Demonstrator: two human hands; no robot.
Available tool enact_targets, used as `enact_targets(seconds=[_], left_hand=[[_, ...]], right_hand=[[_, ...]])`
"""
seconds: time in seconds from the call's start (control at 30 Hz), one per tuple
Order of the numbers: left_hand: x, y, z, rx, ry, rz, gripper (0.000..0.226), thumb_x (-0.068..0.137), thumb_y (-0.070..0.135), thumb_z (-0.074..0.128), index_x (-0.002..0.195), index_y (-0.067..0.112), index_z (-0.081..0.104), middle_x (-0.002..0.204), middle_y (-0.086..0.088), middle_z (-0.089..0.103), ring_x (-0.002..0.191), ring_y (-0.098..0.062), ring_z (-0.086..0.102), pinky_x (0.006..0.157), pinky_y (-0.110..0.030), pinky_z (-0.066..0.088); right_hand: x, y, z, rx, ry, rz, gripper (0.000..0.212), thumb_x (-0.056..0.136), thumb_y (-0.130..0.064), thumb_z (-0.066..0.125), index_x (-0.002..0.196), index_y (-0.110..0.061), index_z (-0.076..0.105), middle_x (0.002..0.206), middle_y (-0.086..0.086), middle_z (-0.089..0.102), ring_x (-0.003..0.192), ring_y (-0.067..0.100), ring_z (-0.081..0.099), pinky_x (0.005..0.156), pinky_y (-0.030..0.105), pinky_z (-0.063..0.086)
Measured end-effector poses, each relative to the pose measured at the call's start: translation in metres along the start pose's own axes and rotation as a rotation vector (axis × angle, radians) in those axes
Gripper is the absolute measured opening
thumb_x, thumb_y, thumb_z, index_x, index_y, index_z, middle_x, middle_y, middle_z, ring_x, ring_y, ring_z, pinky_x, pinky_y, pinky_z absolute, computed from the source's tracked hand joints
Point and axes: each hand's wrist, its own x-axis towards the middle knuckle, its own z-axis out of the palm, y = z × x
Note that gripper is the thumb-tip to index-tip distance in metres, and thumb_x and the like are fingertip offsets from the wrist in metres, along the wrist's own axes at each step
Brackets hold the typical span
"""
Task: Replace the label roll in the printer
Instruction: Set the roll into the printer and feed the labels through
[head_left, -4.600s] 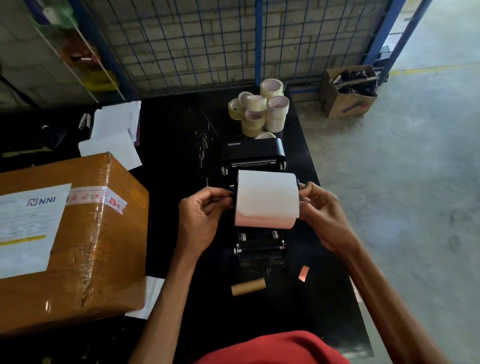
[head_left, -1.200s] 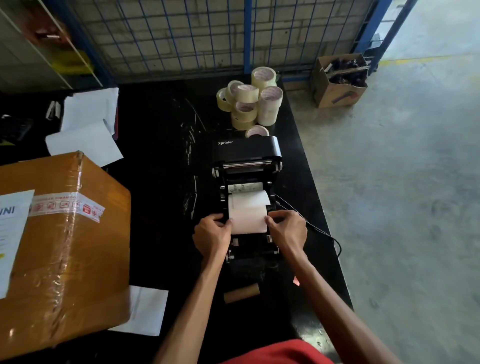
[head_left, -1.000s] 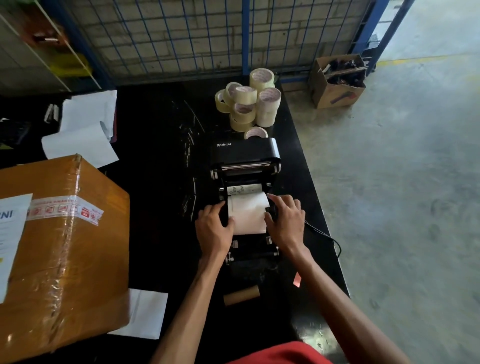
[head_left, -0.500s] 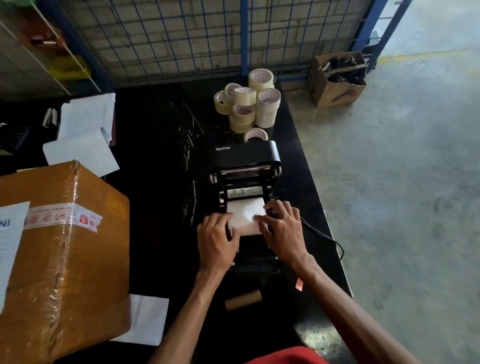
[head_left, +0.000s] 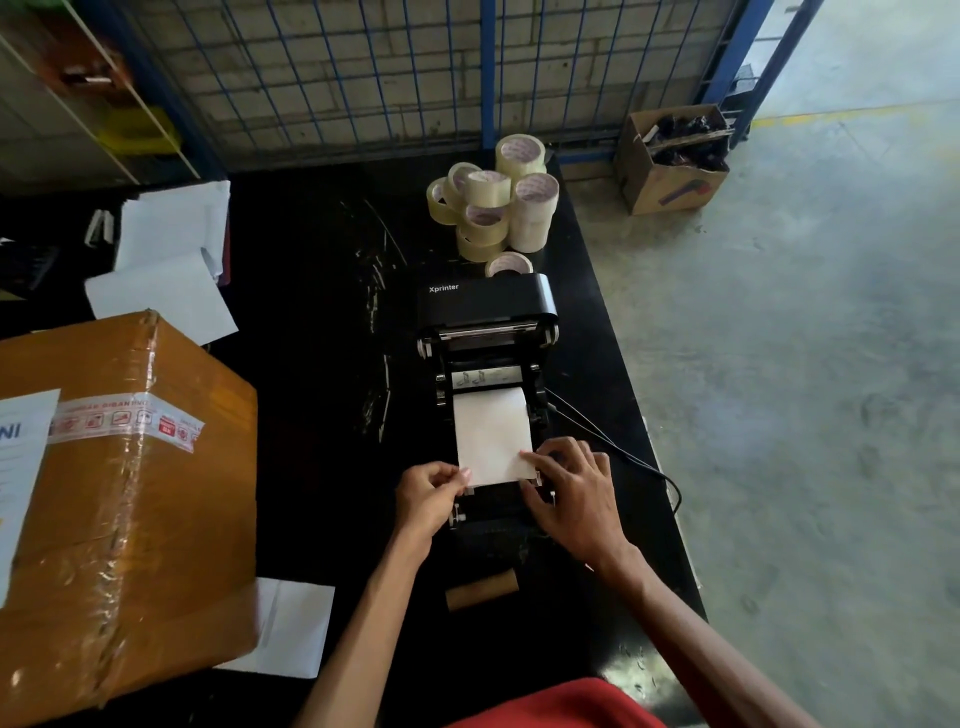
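The black Xprinter label printer (head_left: 485, 304) lies open on the black table (head_left: 322, 270), lid tipped back. The white label roll (head_left: 491, 434) sits inside its bay, a flat strip of paper drawn toward me over the front. My left hand (head_left: 428, 499) pinches the strip's near left corner. My right hand (head_left: 574, 493) presses fingertips on the near right corner, over the printer's front. An empty brown cardboard core (head_left: 483, 590) lies on the table just in front of the printer.
A large taped cardboard box (head_left: 114, 493) stands at the left. Several tape rolls (head_left: 493, 208) are stacked behind the printer. White papers (head_left: 166, 260) lie at back left, another sheet (head_left: 291, 629) by the box. A black cable (head_left: 623, 457) runs off right. The table's right edge is close.
The roll went from held above the printer into its bay. In the last second both hands slid toward me, drawing the paper strip out longer over the front.
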Motion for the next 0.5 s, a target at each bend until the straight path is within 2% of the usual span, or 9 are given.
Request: enact_targets(seconds=[0.07, 0.13, 0.2, 0.27, 0.4, 0.5], left_hand=[[0.000, -0.003, -0.002, 0.031, -0.017, 0.021, 0.014, 0.086, 0.019, 0.076, 0.073, 0.017, 0.072, 0.066, 0.004, 0.067, 0.062, -0.007, 0.061, 0.062, -0.019, 0.046], [0.000, -0.005, -0.003, 0.095, -0.017, 0.053, 0.016, 0.085, 0.018, 0.077, 0.071, 0.020, 0.069, 0.067, 0.005, 0.067, 0.064, -0.008, 0.061, 0.058, -0.013, 0.045], [0.001, -0.003, -0.002, 0.200, -0.003, 0.084, 0.017, 0.083, 0.020, 0.078, 0.071, 0.022, 0.067, 0.066, 0.008, 0.065, 0.063, -0.008, 0.061, 0.055, -0.012, 0.042], [0.002, 0.000, -0.003, 0.326, 0.034, 0.147, 0.018, 0.081, 0.024, 0.081, 0.069, 0.026, 0.067, 0.059, 0.012, 0.061, 0.054, -0.004, 0.057, 0.050, -0.013, 0.040], [0.007, 0.011, 0.001, 0.449, 0.159, 0.222, 0.012, 0.077, 0.031, 0.083, 0.072, 0.023, 0.076, 0.051, 0.015, 0.056, 0.047, 0.003, 0.052, 0.046, -0.014, 0.034], [0.010, 0.017, 0.007, 0.503, 0.239, 0.230, 0.014, 0.077, 0.034, 0.083, 0.078, 0.020, 0.080, 0.059, 0.013, 0.066, 0.049, 0.002, 0.052, 0.050, -0.014, 0.037]], right_hand=[[-0.002, -0.001, -0.002, 0.195, -0.100, 0.135, 0.039, 0.089, -0.049, 0.067, 0.123, -0.029, 0.066, 0.105, -0.012, 0.071, 0.090, 0.004, 0.065, 0.090, 0.033, 0.043], [0.000, -0.001, -0.003, 0.444, -0.138, 0.259, 0.038, 0.086, -0.038, 0.076, 0.119, -0.023, 0.065, 0.092, -0.012, 0.076, 0.071, 0.002, 0.066, 0.077, 0.024, 0.050], [0.008, 0.003, -0.003, 0.556, -0.107, 0.349, 0.035, 0.083, -0.024, 0.082, 0.113, -0.018, 0.066, 0.085, -0.009, 0.078, 0.069, 0.002, 0.068, 0.068, 0.019, 0.052], [0.016, 0.007, -0.003, 0.561, -0.097, 0.390, 0.033, 0.079, -0.019, 0.086, 0.107, -0.018, 0.067, 0.080, -0.009, 0.078, 0.072, -0.003, 0.070, 0.070, 0.015, 0.051], [0.032, 0.012, 0.005, 0.550, -0.057, 0.439, 0.030, 0.075, -0.020, 0.088, 0.095, -0.021, 0.065, 0.076, -0.009, 0.077, 0.077, 0.002, 0.074, 0.078, 0.028, 0.061], [0.035, 0.013, 0.014, 0.546, -0.036, 0.486, 0.029, 0.075, -0.023, 0.088, 0.091, -0.020, 0.064, 0.077, -0.006, 0.078, 0.077, 0.005, 0.074, 0.079, 0.035, 0.063]])
